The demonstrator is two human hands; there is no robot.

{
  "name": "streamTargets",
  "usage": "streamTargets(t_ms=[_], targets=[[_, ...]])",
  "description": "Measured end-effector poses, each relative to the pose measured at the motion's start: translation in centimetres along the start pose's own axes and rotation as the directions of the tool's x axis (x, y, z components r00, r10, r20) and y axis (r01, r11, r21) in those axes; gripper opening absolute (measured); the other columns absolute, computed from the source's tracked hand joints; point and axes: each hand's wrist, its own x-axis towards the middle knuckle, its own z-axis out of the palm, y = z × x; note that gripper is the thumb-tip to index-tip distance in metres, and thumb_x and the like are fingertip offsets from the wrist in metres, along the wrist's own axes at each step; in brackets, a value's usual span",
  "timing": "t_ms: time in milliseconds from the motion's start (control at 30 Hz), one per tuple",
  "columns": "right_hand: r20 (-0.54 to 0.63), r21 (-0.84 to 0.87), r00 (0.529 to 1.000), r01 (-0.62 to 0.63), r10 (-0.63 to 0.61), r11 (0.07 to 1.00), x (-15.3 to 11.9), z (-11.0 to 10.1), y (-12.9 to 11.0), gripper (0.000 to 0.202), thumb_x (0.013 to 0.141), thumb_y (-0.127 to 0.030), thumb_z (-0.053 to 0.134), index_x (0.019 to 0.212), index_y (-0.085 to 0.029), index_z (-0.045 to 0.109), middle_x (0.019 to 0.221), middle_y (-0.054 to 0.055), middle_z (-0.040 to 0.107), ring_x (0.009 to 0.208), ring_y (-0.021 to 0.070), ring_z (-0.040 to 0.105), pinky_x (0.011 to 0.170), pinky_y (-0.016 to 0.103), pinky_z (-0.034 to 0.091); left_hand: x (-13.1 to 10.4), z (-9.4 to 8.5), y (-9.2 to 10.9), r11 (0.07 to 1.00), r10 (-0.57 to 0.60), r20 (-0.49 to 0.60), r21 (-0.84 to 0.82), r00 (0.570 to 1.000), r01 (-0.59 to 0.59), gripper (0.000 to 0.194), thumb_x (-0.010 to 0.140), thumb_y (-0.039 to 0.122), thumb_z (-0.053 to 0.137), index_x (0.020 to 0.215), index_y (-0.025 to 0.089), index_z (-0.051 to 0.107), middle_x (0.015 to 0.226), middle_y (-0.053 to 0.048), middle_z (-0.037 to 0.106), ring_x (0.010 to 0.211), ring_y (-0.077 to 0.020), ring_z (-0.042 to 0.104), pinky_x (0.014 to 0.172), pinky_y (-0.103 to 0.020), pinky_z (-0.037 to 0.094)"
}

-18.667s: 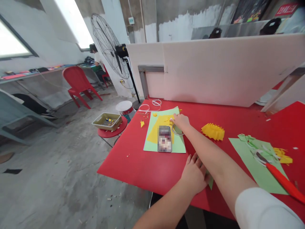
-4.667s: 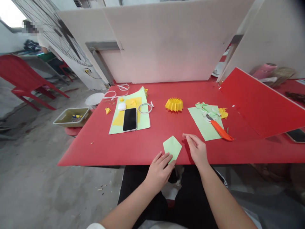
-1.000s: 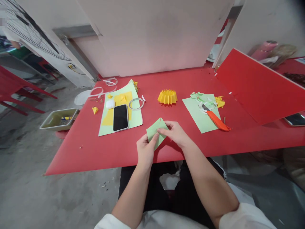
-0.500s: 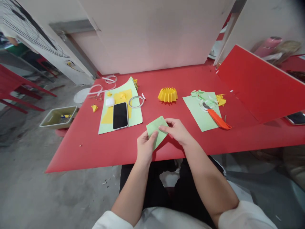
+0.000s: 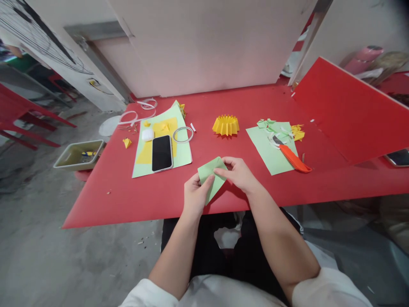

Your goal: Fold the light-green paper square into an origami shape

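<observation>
The small green paper (image 5: pixel 216 186) is right between the two hands, just over the near edge of the red table (image 5: pixel 128 200), in front of the person's lap. The left hand (image 5: pixel 195 194) pinches it from the left side, with the thumb lying flat on top, close to the middle. The right hand (image 5: pixel 237 172) pinches it from the right and a bit farther off, with its thumb on top near the far right corner. So no hand is nearer than the other: both touch the paper, and the two thumb tips sit close to each other with only a little green between them. The paper's long way runs from near to far, leaning a bit to the right as it goes away. Its sharpest corner points back at the person and a little to the left, and the wider end faces the yellow folded paper (image 5: pixel 226 125), which sits well apart on the table. The phone (image 5: pixel 162 153) lies off to the left, and the orange knife (image 5: pixel 292 158) lies off to the right. The fingers under the paper are hidden, so I can't tell if that near corner touches the table.
</observation>
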Motion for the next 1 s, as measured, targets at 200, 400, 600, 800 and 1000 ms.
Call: streamTargets(t_ms=[200,400,600,800,1000], targets=[[-0.063,0.054,0.998,0.015,-0.012,0.998,0.2,-1.1,0.2,0.015,0.065,-0.029,0.07,0.07,-0.019,0.061,0.06,-0.004,0.054,0.052,0.0077,0.047,0.048,0.022,0.037,-0.2,-0.4,0.1,0.987,-0.023,0.04,0.158,0.999,0.016,0.032,0.067,0.037,0.072,0.091,0.016,0.071,0.08,-0.003,0.071,0.07,-0.0174,0.064,0.064,-0.026,0.05],[-0.14,0.104,0.986,0.101,-0.086,0.989,0.5,-2.0,0.3,0.009,0.068,-0.026,0.069,0.069,-0.02,0.063,0.066,-0.003,0.058,0.058,0.008,0.052,0.057,0.023,0.044,-0.2,-0.4,0.7,0.954,-0.019,0.063,0.301,0.998,-0.001,0.031,0.068,0.04,0.07,0.088,0.016,0.071,0.078,-0.003,0.071,0.072,-0.0177,0.063,0.063,-0.024,0.048],[-0.285,0.261,0.954,0.174,-0.097,0.949,1.0,-3.0,0.4,0.011,0.071,-0.032,0.068,0.076,-0.022,0.065,0.072,-0.002,0.062,0.07,0.0095,0.058,0.074,0.027,0.048,0.2,-0.5,0.3,0.981,-0.098,0.082,0.175,0.992,0.082,0.035,0.066,0.039,0.073,0.091,0.015,0.07,0.082,-0.005,0.071,0.075,-0.0209,0.064,0.067,-0.029,0.05],[0.054,0.006,0.991,-0.125,0.124,0.992,0.4,-1.5,0.3,0.022,0.065,-0.034,0.072,0.08,-0.018,0.069,0.073,0.001,0.066,0.063,0.0119,0.058,0.057,0.025,0.046,0.2,0.1,0.3,0.993,-0.075,0.084,0.099,0.994,0.067,0.036,0.066,0.038,0.073,0.093,0.015,0.069,0.082,-0.004,0.071,0.072,-0.0176,0.063,0.066,-0.027,0.049],[-0.147,0.03,0.987,-0.059,0.063,0.998,0.7,-1.3,0.3,0.022,0.064,-0.037,0.071,0.074,-0.018,0.068,0.065,0.0,0.064,0.056,0.0125,0.056,0.049,0.025,0.043,-0.2,0.2,0.3,0.98,-0.106,0.063,0.176,0.992,0.094,0.031,0.067,0.041,0.071,0.08,0.013,0.068,0.066,-0.001,0.067,0.06,-0.0142,0.062,0.057,-0.023,0.047]])
